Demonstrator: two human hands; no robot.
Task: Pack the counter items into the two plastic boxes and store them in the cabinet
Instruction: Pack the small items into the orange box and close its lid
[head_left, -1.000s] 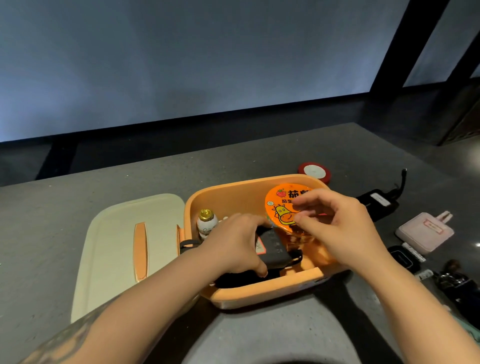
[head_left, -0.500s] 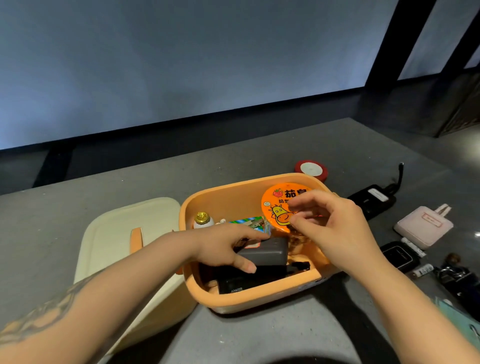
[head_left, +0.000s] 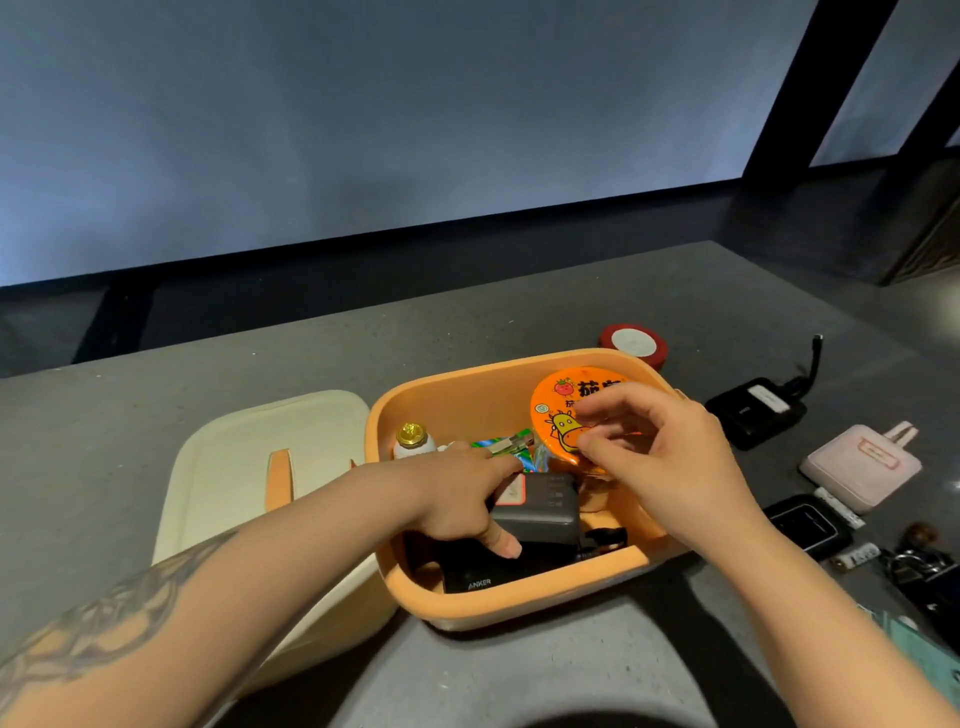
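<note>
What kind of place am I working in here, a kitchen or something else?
Probably a home or office counter, not clearly a kitchen: a dark grey stone-like counter below a large pale window or screen, with chargers such as the black adapter lying about.

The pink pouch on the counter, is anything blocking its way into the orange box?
Partly. The lid is off, so the orange box is open on top, but both hands are over it, and the noodle cup and chargers fill much of it. The pink pouch lies untouched.
</note>
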